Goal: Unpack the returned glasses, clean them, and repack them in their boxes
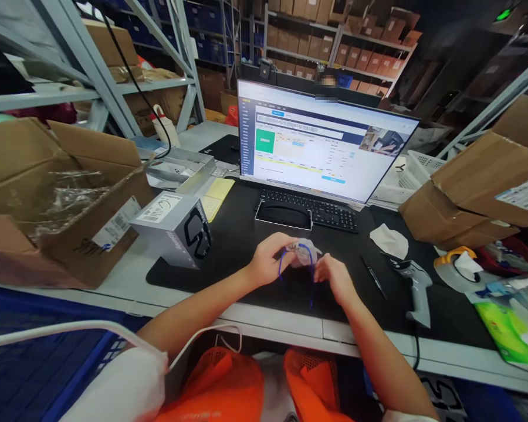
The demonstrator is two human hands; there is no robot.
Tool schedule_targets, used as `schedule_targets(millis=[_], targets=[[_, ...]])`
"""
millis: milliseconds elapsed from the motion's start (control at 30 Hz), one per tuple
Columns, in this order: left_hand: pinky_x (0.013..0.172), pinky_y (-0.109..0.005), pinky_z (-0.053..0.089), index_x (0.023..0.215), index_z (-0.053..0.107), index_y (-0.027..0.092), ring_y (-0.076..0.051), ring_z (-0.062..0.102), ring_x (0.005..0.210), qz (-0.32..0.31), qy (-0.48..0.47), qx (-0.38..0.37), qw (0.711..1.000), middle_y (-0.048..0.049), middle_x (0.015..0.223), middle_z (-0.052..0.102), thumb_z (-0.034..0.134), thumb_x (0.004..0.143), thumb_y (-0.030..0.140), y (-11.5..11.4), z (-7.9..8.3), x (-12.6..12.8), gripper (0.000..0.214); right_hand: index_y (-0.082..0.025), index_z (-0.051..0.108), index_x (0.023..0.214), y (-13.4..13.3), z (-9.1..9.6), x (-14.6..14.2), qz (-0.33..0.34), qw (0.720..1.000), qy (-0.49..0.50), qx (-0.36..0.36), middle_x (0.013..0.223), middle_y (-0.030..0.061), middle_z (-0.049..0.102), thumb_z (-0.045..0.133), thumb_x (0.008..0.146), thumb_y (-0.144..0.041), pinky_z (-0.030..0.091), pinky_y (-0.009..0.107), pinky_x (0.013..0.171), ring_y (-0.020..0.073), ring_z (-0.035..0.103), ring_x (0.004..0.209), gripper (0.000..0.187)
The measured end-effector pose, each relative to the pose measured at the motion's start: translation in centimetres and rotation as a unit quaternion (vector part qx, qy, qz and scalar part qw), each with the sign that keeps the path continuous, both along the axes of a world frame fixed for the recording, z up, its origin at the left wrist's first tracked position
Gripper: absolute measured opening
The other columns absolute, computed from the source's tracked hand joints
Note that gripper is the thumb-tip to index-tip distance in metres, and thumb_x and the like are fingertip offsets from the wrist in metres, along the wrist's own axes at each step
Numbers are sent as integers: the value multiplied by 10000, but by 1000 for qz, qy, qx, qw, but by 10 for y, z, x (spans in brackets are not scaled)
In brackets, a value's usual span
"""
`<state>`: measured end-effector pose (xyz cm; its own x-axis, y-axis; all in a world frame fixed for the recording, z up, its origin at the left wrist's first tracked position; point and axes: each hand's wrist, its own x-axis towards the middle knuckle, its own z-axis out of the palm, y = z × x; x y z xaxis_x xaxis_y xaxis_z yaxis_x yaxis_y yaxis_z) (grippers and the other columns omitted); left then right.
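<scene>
1. Bag (305,251), small and translucent, with blue cords (312,266), is up between the two hands, above the black mat (351,264) on the bench (281,323), near its front edge.
2. The left hand (273,258) is pinched on the bag's left side, thumb and fingers together on it; one cord hangs in a loop just beside these fingers.
3. The right hand (333,276) is at the bag's right side, its thumb and fingertips drawn close together beside the other cord. Whether they are clamped on the bag or only touch it, I cannot tell.
4. Just beyond the bag, a white-rimmed dark box (284,225) rests in front of the keyboard (334,214), below the monitor (308,146).
5. To the left of the left hand, a grey carton (171,234) with a black logo sits upright beside an open cardboard box (110,223).
6. To the right of the right hand lie a pen (373,276), a white sheet (389,240) and a grey scanner (419,296).
</scene>
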<state>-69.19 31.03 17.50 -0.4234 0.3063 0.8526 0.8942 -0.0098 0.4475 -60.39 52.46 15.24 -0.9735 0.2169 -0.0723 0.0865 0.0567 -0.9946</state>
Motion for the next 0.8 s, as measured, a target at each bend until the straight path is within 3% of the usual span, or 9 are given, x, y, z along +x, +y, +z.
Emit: schedule_targets(millis=[33, 100, 200, 267, 367, 433, 533, 633, 800], targets=[[823, -294, 574, 1187, 648, 179, -171, 704, 901, 14, -30, -13, 999, -86, 1016, 738, 625, 941, 245, -4, 6, -3, 256, -186, 643, 796, 3, 6, 1, -39, 994, 59, 88, 666, 48, 661, 562, 909, -636, 552, 320, 640, 196, 660, 668, 471], [833, -294, 564, 1130, 661, 171, -175, 706, 901, 10, -62, -67, 996, -82, 1017, 743, 601, 947, 290, -8, 21, -9, 227, -192, 673, 977, 4, 24, 3, -66, 954, 183, 228, 941, 90, 720, 597, 927, -506, 569, 371, 798, 228, 686, 904, 328], [846, -296, 534, 996, 687, 181, -172, 693, 883, -43, -48, -151, 986, -51, 949, 745, 591, 952, 318, -10, 45, -18, 173, -237, 573, 1339, -8, 63, 1, 56, 897, 268, 347, 1389, 124, 600, 638, 913, -307, 526, 422, 994, 261, 575, 1274, 436], [849, -298, 515, 988, 693, 190, -171, 683, 889, -56, -46, -163, 984, -39, 948, 743, 588, 955, 326, -11, 62, -22, 175, -254, 548, 1368, -21, 88, -6, 106, 874, 272, 388, 1373, 104, 618, 608, 915, -206, 512, 403, 1016, 234, 600, 1240, 460], [847, -299, 496, 1051, 686, 203, -173, 670, 916, -41, -63, -150, 986, -35, 993, 736, 596, 957, 363, -18, 85, -24, 207, -247, 616, 1210, -37, 117, -18, 93, 863, 298, 398, 1146, 56, 704, 579, 907, -139, 523, 347, 934, 191, 665, 1035, 324], [868, -315, 476, 1071, 679, 213, -182, 652, 932, -35, -47, -179, 982, -30, 1008, 725, 643, 934, 411, -25, 95, -23, 244, -239, 635, 1068, -42, 128, -24, 101, 859, 313, 392, 1048, 34, 700, 608, 877, -120, 516, 318, 870, 177, 656, 959, 227], [887, -348, 443, 991, 676, 205, -201, 612, 922, -47, 9, -291, 956, -27, 958, 689, 694, 898, 447, -32, 102, -21, 261, -223, 603, 861, -41, 131, -30, 158, 854, 303, 393, 1032, 24, 649, 655, 806, -77, 491, 293, 821, 165, 621, 939, 165], [857, -323, 440, 895, 677, 193, -196, 584, 931, -83, 28, -372, 924, -37, 950, 635, 646, 940, 365, -37, 103, -26, 181, -199, 529, 712, -28, 128, -35, 222, 850, 274, 392, 1086, 29, 609, 664, 784, -57, 471, 278, 786, 153, 601, 928, 208], [809, -278, 441, 839, 678, 172, -172, 579, 933, -79, 16, -355, 931, -49, 1004, 611, 621, 957, 334, -43, 102, -43, 209, -192, 527, 658, -5, 132, -39, 230, 876, 231, 355, 1009, 26, 644, 714, 863, -187, 468, 283, 805, 160, 615, 934, 278]])
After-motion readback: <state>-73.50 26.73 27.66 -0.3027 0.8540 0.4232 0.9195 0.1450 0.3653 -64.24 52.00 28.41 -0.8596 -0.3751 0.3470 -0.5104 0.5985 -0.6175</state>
